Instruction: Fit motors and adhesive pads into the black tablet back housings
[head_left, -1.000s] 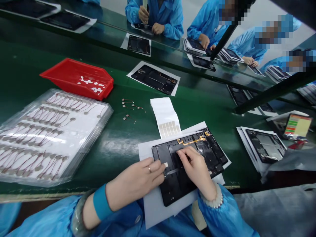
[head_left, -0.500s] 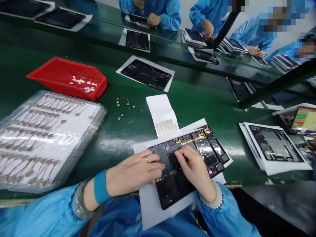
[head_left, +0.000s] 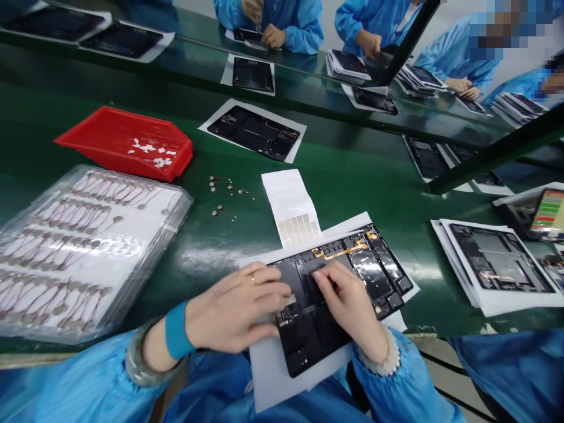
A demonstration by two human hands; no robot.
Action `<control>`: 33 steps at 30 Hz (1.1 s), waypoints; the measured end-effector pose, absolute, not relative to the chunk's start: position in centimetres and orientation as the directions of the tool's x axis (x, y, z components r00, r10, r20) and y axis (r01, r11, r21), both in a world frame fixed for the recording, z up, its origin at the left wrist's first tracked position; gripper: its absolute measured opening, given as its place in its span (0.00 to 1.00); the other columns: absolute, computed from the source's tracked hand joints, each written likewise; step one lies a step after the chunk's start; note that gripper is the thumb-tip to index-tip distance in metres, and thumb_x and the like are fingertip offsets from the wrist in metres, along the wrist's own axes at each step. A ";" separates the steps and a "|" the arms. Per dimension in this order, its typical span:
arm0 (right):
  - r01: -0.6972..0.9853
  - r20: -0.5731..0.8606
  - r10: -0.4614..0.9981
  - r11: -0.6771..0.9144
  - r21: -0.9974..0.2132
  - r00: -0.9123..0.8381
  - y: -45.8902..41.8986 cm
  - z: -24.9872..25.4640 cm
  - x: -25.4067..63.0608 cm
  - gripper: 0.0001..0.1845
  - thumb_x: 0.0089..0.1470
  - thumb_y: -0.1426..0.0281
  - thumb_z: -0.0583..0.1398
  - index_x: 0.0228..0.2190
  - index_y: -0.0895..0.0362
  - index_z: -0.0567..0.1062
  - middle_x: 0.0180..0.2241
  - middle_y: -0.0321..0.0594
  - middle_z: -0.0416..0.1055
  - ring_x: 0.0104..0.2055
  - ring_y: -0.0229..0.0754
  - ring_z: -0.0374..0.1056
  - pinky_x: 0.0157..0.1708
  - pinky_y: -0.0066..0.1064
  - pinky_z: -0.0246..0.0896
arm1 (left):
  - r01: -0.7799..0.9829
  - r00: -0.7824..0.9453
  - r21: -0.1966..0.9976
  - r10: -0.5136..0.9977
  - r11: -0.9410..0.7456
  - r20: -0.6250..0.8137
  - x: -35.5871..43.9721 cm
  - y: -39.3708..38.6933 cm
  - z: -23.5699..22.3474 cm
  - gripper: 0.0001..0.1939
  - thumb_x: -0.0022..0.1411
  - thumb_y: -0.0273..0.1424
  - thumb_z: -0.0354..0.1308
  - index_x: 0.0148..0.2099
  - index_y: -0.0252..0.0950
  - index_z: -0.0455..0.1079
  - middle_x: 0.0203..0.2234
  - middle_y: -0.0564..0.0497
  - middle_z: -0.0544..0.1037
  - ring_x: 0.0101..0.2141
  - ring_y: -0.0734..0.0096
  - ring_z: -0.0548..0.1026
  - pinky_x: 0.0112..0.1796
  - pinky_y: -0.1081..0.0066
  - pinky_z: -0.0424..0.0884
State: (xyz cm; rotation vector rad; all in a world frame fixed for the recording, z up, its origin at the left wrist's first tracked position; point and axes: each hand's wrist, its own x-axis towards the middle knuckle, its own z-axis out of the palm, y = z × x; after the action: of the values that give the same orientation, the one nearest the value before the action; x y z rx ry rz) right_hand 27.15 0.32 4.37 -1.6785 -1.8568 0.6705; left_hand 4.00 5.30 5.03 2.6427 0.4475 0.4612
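A black tablet housing (head_left: 315,341) with exposed inner parts and an orange flex cable (head_left: 341,252) lies tilted on white paper (head_left: 268,382) before me. My left hand (head_left: 240,302) rests over the housing's left edge, fingers stretched out and thumb apart. By its fingertips a small pale patch (head_left: 289,301) shows on the housing. My right hand (head_left: 348,299) is over the middle of the housing, thumb and forefinger pinched together; whatever lies between them is hidden. Just behind the housing sits a white strip of backing paper (head_left: 288,194) bearing several pale square stickers (head_left: 299,229).
At left, clear plastic trays (head_left: 132,235) hold rows of coin-shaped parts with wires. Behind stands a red bin (head_left: 110,138) with white scraps. Several loose wired parts (head_left: 220,188) lie mid-bench. More housings (head_left: 253,132) sit on paper. A green post (head_left: 497,147) crosses the right. Co-workers (head_left: 273,23) sit opposite.
My left hand has eased slightly left, its thumb now spread from the fingers. My right hand keeps its pinch at the same spot. A blue garment has appeared at lower right.
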 end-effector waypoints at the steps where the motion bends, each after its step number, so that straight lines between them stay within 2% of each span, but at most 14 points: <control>1: 0.724 0.066 0.995 0.104 -0.682 -0.081 0.3 4.3 27.2 0.13 0.62 0.67 0.52 0.27 0.55 0.70 0.28 0.36 0.68 0.31 0.38 0.66 0.33 0.28 0.60 | 0.213 0.898 0.460 0.358 -0.862 0.254 4.1 4.9 4.9 0.08 0.64 0.37 0.54 0.37 0.38 0.65 0.46 0.54 0.76 0.44 0.64 0.68 0.45 0.64 0.60; 4: 0.725 0.072 0.993 0.120 -0.678 -0.097 0.2 4.2 27.2 0.14 0.63 0.66 0.52 0.27 0.55 0.70 0.28 0.37 0.69 0.31 0.38 0.67 0.33 0.29 0.61 | 0.269 0.891 0.364 0.374 -0.892 0.257 4.2 4.5 4.7 0.12 0.65 0.41 0.52 0.36 0.37 0.66 0.51 0.51 0.74 0.47 0.62 0.68 0.46 0.64 0.62; 6: 0.728 0.080 0.992 0.122 -0.675 -0.093 0.1 4.1 27.3 0.14 0.63 0.66 0.51 0.27 0.55 0.70 0.28 0.38 0.69 0.32 0.39 0.68 0.33 0.29 0.61 | 0.477 0.812 0.235 0.527 -0.847 0.251 3.7 5.5 4.7 0.12 0.67 0.38 0.49 0.36 0.37 0.66 0.51 0.49 0.74 0.48 0.62 0.69 0.46 0.63 0.64; 8: 0.727 0.090 0.992 0.127 -0.675 -0.089 0.0 3.9 27.3 0.14 0.63 0.65 0.51 0.28 0.55 0.70 0.28 0.38 0.70 0.32 0.40 0.68 0.34 0.29 0.62 | 0.725 0.639 0.117 0.726 -0.679 0.253 2.8 7.2 4.9 0.12 0.69 0.33 0.46 0.37 0.36 0.68 0.45 0.46 0.76 0.45 0.61 0.71 0.45 0.63 0.66; 10: 0.722 0.101 0.990 0.139 -0.678 -0.096 0.0 3.8 27.3 0.14 0.63 0.65 0.51 0.28 0.54 0.71 0.29 0.39 0.70 0.32 0.40 0.69 0.34 0.30 0.62 | 0.885 0.434 0.051 0.860 -0.463 0.268 1.8 9.1 5.1 0.12 0.69 0.27 0.43 0.41 0.33 0.68 0.40 0.43 0.76 0.41 0.60 0.72 0.42 0.62 0.68; 13: 0.716 0.108 0.988 0.157 -0.680 -0.114 0.0 3.7 27.4 0.15 0.63 0.63 0.51 0.28 0.54 0.72 0.29 0.40 0.71 0.32 0.41 0.69 0.33 0.30 0.63 | 0.969 0.230 0.023 0.931 -0.246 0.285 0.8 11.2 5.0 0.14 0.67 0.23 0.41 0.46 0.29 0.68 0.37 0.39 0.73 0.39 0.58 0.73 0.39 0.62 0.70; 15: 0.714 0.106 0.987 0.160 -0.682 -0.120 0.0 3.6 27.4 0.16 0.63 0.63 0.51 0.28 0.55 0.72 0.29 0.40 0.71 0.32 0.41 0.70 0.34 0.30 0.63 | 0.986 0.154 0.017 0.953 -0.164 0.260 0.7 11.7 4.7 0.14 0.66 0.22 0.41 0.43 0.28 0.69 0.35 0.40 0.73 0.36 0.59 0.75 0.34 0.64 0.70; 17: 0.710 0.101 0.987 0.158 -0.686 -0.122 0.0 3.6 27.5 0.16 0.63 0.62 0.51 0.28 0.55 0.72 0.29 0.40 0.71 0.33 0.41 0.70 0.34 0.30 0.63 | 0.990 0.133 0.022 0.967 -0.141 0.218 0.9 11.8 4.4 0.14 0.66 0.22 0.42 0.39 0.29 0.70 0.33 0.41 0.72 0.34 0.59 0.75 0.31 0.66 0.70; 20: 0.703 0.100 0.987 0.158 -0.693 -0.123 0.0 3.6 27.6 0.17 0.63 0.62 0.51 0.28 0.55 0.72 0.29 0.40 0.71 0.33 0.41 0.70 0.34 0.30 0.63 | 0.986 0.151 0.049 0.974 -0.161 0.170 0.9 11.5 4.3 0.13 0.65 0.22 0.43 0.37 0.29 0.70 0.33 0.40 0.73 0.36 0.54 0.75 0.32 0.64 0.71; 24: 0.670 0.115 0.984 0.179 -0.721 -0.139 0.0 4.0 27.5 0.16 0.63 0.63 0.52 0.28 0.55 0.73 0.28 0.39 0.71 0.32 0.40 0.70 0.32 0.30 0.64 | 0.977 0.163 0.114 0.975 -0.181 0.149 0.9 10.7 4.9 0.13 0.66 0.22 0.43 0.38 0.28 0.69 0.34 0.38 0.73 0.38 0.53 0.75 0.37 0.61 0.71; 28: 0.561 0.119 0.985 0.168 -0.811 -0.123 -0.5 4.7 26.8 0.10 0.60 0.65 0.55 0.37 0.55 0.75 0.33 0.40 0.73 0.33 0.39 0.71 0.30 0.28 0.66 | 0.920 0.269 0.260 0.954 -0.294 0.130 3.2 7.8 6.2 0.13 0.68 0.27 0.44 0.37 0.32 0.69 0.32 0.45 0.74 0.35 0.64 0.75 0.38 0.68 0.71; 30: 0.472 0.140 0.983 0.179 -0.863 -0.117 -1.1 5.1 26.3 0.12 0.59 0.66 0.57 0.43 0.55 0.74 0.35 0.41 0.73 0.34 0.39 0.71 0.30 0.28 0.67 | 0.808 0.411 0.426 0.907 -0.408 0.089 5.3 5.6 7.0 0.13 0.68 0.31 0.45 0.36 0.38 0.69 0.30 0.53 0.75 0.32 0.73 0.75 0.36 0.76 0.70; 31: 0.427 0.164 0.980 0.197 -0.882 -0.114 -1.4 5.4 26.2 0.11 0.58 0.66 0.57 0.43 0.55 0.74 0.36 0.41 0.73 0.35 0.39 0.71 0.31 0.28 0.68 | 0.684 0.485 0.612 0.874 -0.396 0.024 6.3 4.6 7.3 0.13 0.68 0.33 0.46 0.34 0.39 0.70 0.28 0.55 0.75 0.31 0.74 0.74 0.33 0.77 0.69; 33: 0.361 0.222 0.970 0.244 -0.900 -0.103 -2.0 5.9 26.1 0.08 0.58 0.67 0.59 0.37 0.55 0.76 0.34 0.41 0.73 0.35 0.39 0.71 0.33 0.29 0.68 | 0.524 0.569 0.816 0.813 -0.243 -0.124 7.9 2.8 7.5 0.15 0.65 0.36 0.47 0.29 0.38 0.69 0.23 0.56 0.73 0.27 0.74 0.72 0.29 0.77 0.67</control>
State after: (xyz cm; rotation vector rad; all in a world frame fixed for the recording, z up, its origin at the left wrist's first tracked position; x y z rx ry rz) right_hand 26.13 -2.03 5.89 -1.2603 -1.6312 0.8649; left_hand 7.90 2.83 7.54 1.9171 1.0794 0.4118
